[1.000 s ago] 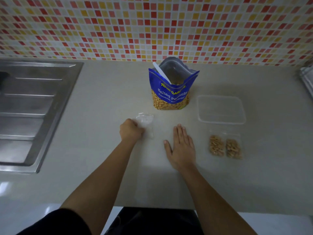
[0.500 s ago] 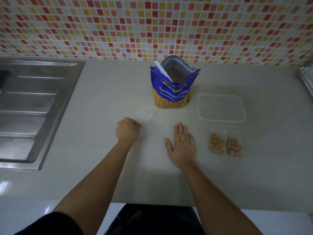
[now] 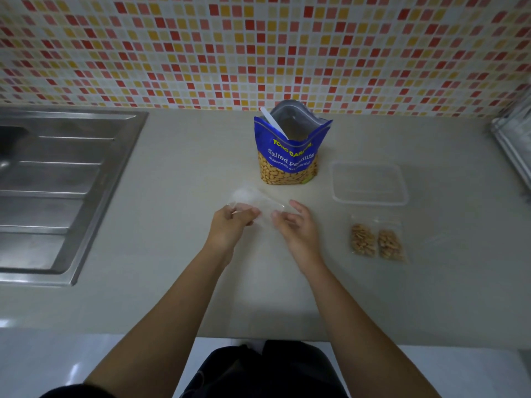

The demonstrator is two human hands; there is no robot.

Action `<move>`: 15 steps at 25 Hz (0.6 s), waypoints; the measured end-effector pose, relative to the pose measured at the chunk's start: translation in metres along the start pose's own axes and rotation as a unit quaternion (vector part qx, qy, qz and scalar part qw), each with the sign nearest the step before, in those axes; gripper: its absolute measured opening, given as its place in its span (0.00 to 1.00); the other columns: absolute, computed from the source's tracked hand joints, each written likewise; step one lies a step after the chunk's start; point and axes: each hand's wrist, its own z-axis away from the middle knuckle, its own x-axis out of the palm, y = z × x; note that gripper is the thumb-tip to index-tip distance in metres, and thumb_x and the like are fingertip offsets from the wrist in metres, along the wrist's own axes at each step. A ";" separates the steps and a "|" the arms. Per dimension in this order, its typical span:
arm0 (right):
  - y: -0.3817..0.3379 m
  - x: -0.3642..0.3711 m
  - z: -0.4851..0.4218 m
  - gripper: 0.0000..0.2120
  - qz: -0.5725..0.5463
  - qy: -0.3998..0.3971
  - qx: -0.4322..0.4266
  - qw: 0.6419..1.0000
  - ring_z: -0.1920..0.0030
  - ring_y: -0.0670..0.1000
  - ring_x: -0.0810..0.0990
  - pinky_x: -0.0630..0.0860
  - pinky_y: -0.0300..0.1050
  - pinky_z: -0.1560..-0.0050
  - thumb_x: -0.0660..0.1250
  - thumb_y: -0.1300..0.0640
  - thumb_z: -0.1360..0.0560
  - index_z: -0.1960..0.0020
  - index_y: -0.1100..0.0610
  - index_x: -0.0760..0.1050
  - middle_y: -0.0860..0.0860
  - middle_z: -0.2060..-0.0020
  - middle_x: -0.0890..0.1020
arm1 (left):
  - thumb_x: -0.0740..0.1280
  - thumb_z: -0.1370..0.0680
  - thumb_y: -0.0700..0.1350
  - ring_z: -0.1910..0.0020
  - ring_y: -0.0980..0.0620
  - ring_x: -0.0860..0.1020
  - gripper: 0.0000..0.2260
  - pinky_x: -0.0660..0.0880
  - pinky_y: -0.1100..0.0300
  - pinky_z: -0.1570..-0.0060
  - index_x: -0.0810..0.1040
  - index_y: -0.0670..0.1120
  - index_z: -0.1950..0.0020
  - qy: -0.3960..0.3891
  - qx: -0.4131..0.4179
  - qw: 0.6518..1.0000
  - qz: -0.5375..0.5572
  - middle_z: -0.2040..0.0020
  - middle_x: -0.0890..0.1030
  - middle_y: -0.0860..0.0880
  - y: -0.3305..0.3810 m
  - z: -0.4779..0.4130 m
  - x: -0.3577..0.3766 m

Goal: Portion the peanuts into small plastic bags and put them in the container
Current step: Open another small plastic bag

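Note:
A blue salted-peanuts pouch (image 3: 288, 156) stands open at the back of the counter with a white scoop handle (image 3: 273, 123) sticking out. An empty clear plastic bag (image 3: 260, 203) is held just above the counter in front of it. My left hand (image 3: 230, 225) pinches its left edge and my right hand (image 3: 296, 228) grips its right edge with curled fingers. A clear rectangular container (image 3: 369, 182) sits empty to the right. Two small filled peanut bags (image 3: 376, 239) lie side by side in front of the container.
A steel sink drainboard (image 3: 57, 191) fills the left side. A metal rack edge (image 3: 514, 145) shows at the far right. A mosaic tile wall (image 3: 258, 47) backs the beige counter (image 3: 172, 282), whose front edge runs near my body.
My right hand lifted off the counter and took hold of the clear bag's right side. My left hand raised the bag and spread it out between both hands.

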 end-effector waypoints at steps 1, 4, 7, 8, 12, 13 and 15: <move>-0.002 0.003 0.001 0.27 -0.007 0.010 -0.010 1.000 0.57 0.48 0.81 0.76 0.45 0.48 0.75 0.49 0.34 0.39 0.49 0.68 0.49 0.60 0.83 | 0.69 0.26 0.40 0.61 0.55 0.76 0.02 0.71 0.73 0.65 0.79 0.44 0.59 -0.002 -0.005 1.000 -0.003 0.60 0.80 0.48 -0.003 0.002 0.001; -0.004 0.001 -0.001 0.31 0.016 0.025 -0.045 0.999 0.64 0.47 0.79 0.74 0.42 0.54 0.74 0.59 0.32 0.34 0.51 0.65 0.50 0.68 0.81 | 0.65 0.23 0.49 0.59 0.55 0.77 0.08 0.71 0.73 0.66 0.79 0.45 0.54 0.010 -0.007 1.000 -0.009 0.57 0.81 0.49 -0.007 -0.001 -0.003; -0.005 -0.006 -0.003 0.35 0.082 -0.012 -0.081 0.993 0.65 0.45 0.79 0.74 0.38 0.53 0.73 0.59 0.30 0.28 0.51 0.60 0.48 0.69 0.82 | 0.65 0.23 0.41 0.62 0.53 0.76 0.04 0.72 0.62 0.57 0.80 0.43 0.54 -0.002 -0.004 0.998 0.066 0.60 0.80 0.45 -0.004 -0.008 -0.014; -0.007 -0.009 -0.005 0.35 0.097 -0.023 -0.092 0.991 0.64 0.45 0.79 0.75 0.38 0.53 0.72 0.60 0.30 0.28 0.50 0.59 0.49 0.68 0.82 | 0.66 0.24 0.38 0.64 0.54 0.75 0.04 0.73 0.63 0.58 0.80 0.43 0.55 -0.013 -0.014 0.997 0.080 0.62 0.80 0.46 -0.002 -0.009 -0.017; -0.015 -0.015 -0.007 0.34 0.142 -0.043 -0.128 0.981 0.62 0.54 0.80 0.75 0.42 0.52 0.68 0.63 0.27 0.28 0.44 0.58 0.56 0.65 0.83 | 0.69 0.28 0.33 0.71 0.59 0.76 0.05 0.72 0.70 0.71 0.79 0.43 0.58 -0.072 -0.061 0.992 0.088 0.71 0.80 0.53 0.006 -0.006 -0.017; -0.015 -0.016 -0.008 0.36 0.149 -0.044 -0.123 0.980 0.61 0.55 0.81 0.75 0.40 0.52 0.67 0.64 0.27 0.26 0.46 0.55 0.55 0.65 0.83 | 0.69 0.28 0.33 0.71 0.60 0.76 0.06 0.72 0.71 0.72 0.79 0.43 0.59 -0.077 -0.071 0.989 0.099 0.71 0.81 0.54 0.006 -0.005 -0.014; -0.015 -0.015 -0.009 0.37 0.147 -0.042 -0.110 0.982 0.60 0.51 0.81 0.75 0.40 0.49 0.66 0.64 0.26 0.25 0.48 0.52 0.49 0.65 0.83 | 0.66 0.25 0.35 0.73 0.62 0.75 0.05 0.70 0.72 0.74 0.78 0.43 0.59 -0.086 -0.091 0.980 0.153 0.71 0.80 0.53 0.006 -0.003 -0.008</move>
